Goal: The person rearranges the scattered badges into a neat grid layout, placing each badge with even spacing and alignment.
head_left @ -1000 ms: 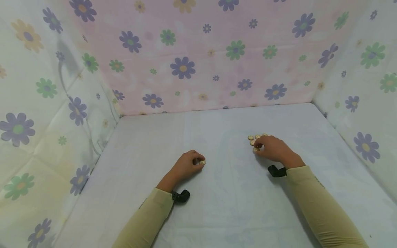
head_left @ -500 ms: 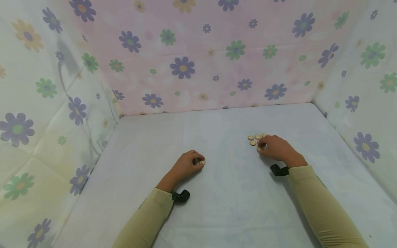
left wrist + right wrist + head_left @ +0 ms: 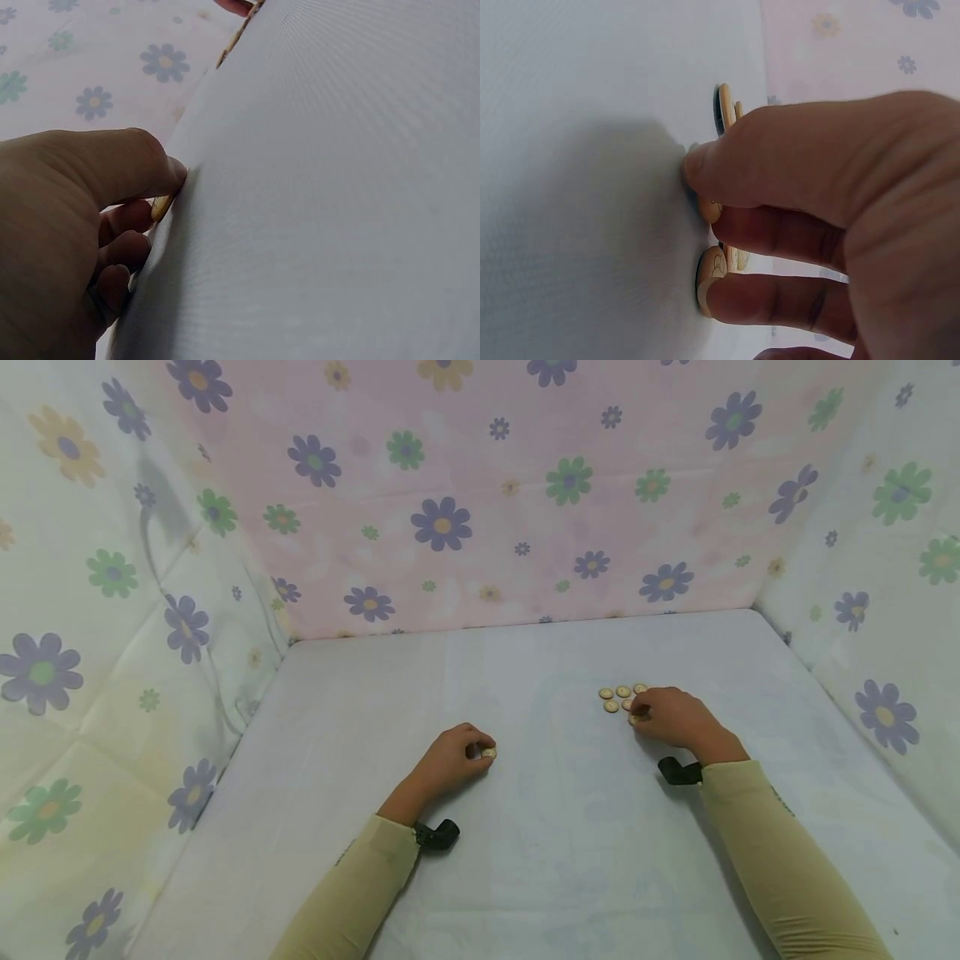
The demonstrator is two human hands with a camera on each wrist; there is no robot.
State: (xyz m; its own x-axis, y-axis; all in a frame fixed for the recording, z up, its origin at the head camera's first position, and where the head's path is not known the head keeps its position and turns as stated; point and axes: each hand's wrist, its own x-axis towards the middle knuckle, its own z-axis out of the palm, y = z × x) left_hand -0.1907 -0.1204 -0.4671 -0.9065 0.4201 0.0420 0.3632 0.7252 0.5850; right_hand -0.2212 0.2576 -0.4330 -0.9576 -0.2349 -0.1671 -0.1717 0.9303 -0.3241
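Observation:
Small round wooden discs with dark marks on their faces lie in short rows on the white tabletop, among them a corner disc [image 3: 606, 693] and a front-row disc [image 3: 611, 706]. My right hand [image 3: 678, 722] is at the near right side of this group, pinching one disc [image 3: 712, 211] between thumb and index finger, low at the surface. Its middle finger touches another disc [image 3: 711, 274]. Further left and nearer, my left hand [image 3: 450, 762] pinches a single disc [image 3: 490, 752] at the table surface. Part of the group is hidden behind the right hand.
The white cloth-covered table [image 3: 525, 860] is bounded by a pink flowered cloth [image 3: 495, 510] at the back. Flowered cloths also hang at the left [image 3: 112, 635] and right [image 3: 862, 568]. Each wrist carries a black camera mount, one on the left [image 3: 438, 835].
My right hand has slid a little to the right with its disc, uncovering another disc of the group. The left hand and its disc stay in place.

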